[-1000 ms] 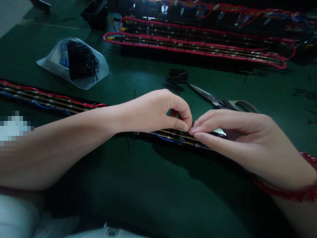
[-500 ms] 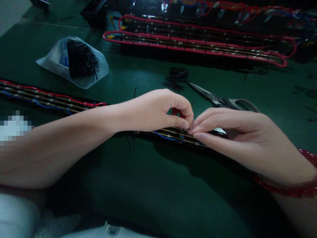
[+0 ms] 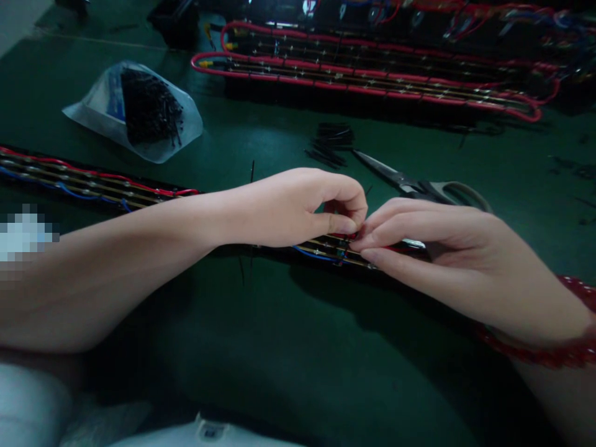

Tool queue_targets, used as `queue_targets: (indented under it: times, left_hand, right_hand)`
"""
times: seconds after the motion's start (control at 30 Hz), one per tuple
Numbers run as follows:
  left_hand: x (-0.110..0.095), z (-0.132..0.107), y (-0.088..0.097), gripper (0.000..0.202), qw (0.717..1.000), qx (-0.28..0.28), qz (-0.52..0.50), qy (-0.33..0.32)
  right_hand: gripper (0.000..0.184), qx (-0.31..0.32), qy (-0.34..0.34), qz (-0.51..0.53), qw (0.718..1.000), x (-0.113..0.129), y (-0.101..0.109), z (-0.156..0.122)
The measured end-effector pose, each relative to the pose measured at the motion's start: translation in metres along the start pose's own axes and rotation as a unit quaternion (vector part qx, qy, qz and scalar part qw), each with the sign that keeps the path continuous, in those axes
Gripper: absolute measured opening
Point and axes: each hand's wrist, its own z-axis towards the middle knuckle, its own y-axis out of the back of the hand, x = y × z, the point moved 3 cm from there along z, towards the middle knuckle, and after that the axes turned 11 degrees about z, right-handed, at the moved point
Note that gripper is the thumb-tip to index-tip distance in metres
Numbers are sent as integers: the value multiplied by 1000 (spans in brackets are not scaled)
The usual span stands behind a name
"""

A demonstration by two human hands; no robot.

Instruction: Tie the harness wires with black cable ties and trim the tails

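Observation:
A long black strip (image 3: 88, 184) with brass-coloured rails and red and blue wires runs across the bench beneath my hands. My left hand (image 3: 307, 205) is closed in a pinch over it, thumb against bent index finger. Facing it, my right hand (image 3: 442, 248) has its fingertips pinched together at the same spot, touching the left fingertips. Between them is a thin black cable tie (image 3: 369, 190), mostly hidden, its tip poking up behind the fingers. Another cable tie (image 3: 252, 171) stands up from the strip behind my left wrist.
Scissors (image 3: 407, 185) lie just beyond my right hand, beside a small pile of black ties (image 3: 330, 144). A clear bag (image 3: 186, 127) full of black cable ties is at the left. Finished-looking strips with red cable (image 3: 298, 62) lie at the back, near a black bin (image 3: 174, 25).
Both hands stay pinched at the same spot, shifting only slightly. The whole view has moved a little, so the bench things sit marginally higher.

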Motion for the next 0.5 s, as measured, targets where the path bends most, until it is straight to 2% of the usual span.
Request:
queue_targets:
  times: [0.17, 0.37, 0.5]
  left_hand:
    - [1, 1, 0, 8, 1000, 5, -5, -3]
    - [0, 1, 3, 8, 999, 4, -28, -17]
    - [-1, -2, 4, 11, 999, 11, -41, -26]
  right_hand:
    - [15, -6, -1, -6, 1000, 2, -1, 0]
    - [15, -51, -41, -27, 997, 2, 1, 0]
    - [16, -24, -15, -37, 999, 1, 0, 1]
